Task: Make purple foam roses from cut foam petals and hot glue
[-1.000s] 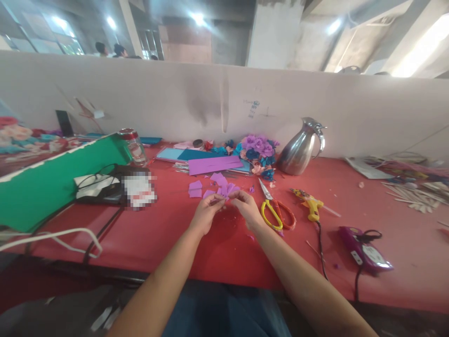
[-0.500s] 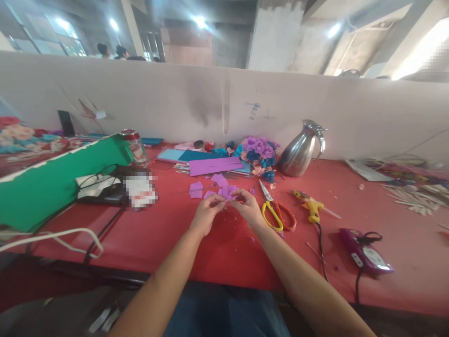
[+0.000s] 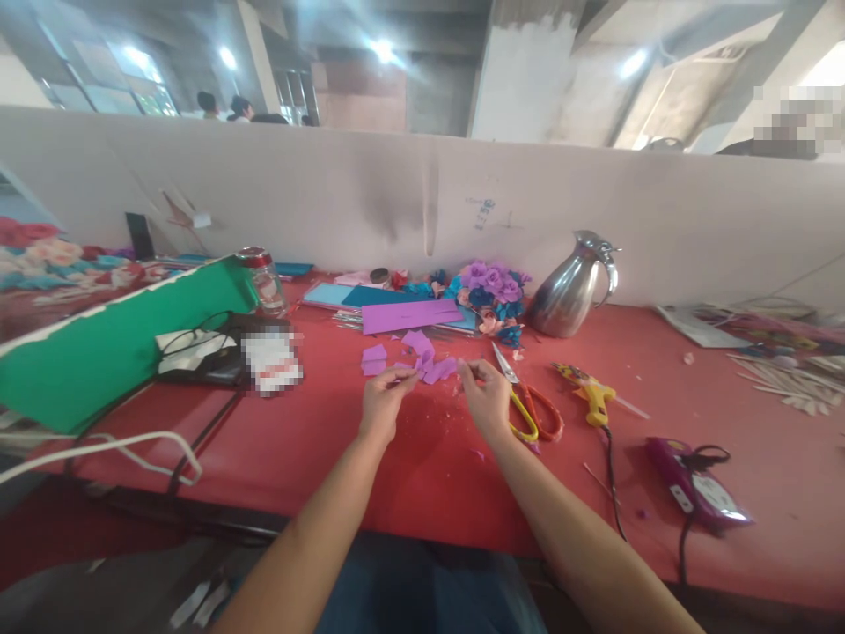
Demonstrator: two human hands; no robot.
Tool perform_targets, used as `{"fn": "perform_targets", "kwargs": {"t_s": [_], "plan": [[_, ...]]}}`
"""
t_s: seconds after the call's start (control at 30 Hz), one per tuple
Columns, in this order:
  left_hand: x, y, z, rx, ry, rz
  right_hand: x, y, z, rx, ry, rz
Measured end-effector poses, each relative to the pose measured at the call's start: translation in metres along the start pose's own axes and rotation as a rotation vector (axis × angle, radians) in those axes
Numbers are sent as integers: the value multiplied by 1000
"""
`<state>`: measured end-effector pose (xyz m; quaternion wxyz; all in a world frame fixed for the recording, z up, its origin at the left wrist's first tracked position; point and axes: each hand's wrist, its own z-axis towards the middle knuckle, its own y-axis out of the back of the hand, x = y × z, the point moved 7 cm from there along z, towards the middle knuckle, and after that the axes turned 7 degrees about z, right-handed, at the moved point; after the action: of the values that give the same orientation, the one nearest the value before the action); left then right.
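My left hand [image 3: 385, 402] is closed in a pinch at a small purple paper piece [image 3: 426, 363], which looks folded or shaped like a petal. More cut purple pieces [image 3: 374, 359] lie on the table just beyond my fingers. My right hand [image 3: 487, 398] is a short way to the right, its fingers bent together; whatever is between its fingertips is too small to make out. Scissors [image 3: 516, 396] with one yellow and one orange handle lie just beside my right hand. A purple paper strip [image 3: 413, 315] rests on blue sheets behind the pieces.
A yellow glue gun [image 3: 596, 401] with a cord lies right of the scissors, near a purple power box [image 3: 700, 484]. Behind stand paper flowers [image 3: 492, 282] and a steel jug [image 3: 568, 291]. On the left are a glass jar [image 3: 264, 282] and a green panel [image 3: 132, 339].
My hands were together at the purple paper; they have now parted, the right hand moving to the right. The left hand stays by the paper piece. The view has shifted slightly.
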<state>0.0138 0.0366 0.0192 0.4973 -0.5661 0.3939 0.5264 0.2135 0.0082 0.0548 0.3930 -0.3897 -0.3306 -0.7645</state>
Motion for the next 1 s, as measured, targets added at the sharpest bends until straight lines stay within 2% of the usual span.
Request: {"fn": "perform_targets", "kwargs": {"t_s": [0.13, 0.23, 0.33, 0.53, 0.73, 0.87, 1.0], "plan": [[5, 4, 1, -45, 38, -45, 24, 2, -7, -43, 224, -87], [6, 1, 0, -7, 53, -48, 33, -8, -13, 30, 316, -132], [6, -5, -3, 68, 88, -59, 32, -16, -16, 94, 299, -90], [5, -19, -9, 229, 167, -129, 32, -18, -16, 114, 262, 9], [5, -26, -12, 359, 149, -110, 31, -20, -17, 130, 219, 66], [7, -27, -13, 384, 137, -71, 32, -21, -17, 139, 191, 72], [7, -25, -12, 350, 146, -58, 33, -21, -18, 151, 189, 84]]}}
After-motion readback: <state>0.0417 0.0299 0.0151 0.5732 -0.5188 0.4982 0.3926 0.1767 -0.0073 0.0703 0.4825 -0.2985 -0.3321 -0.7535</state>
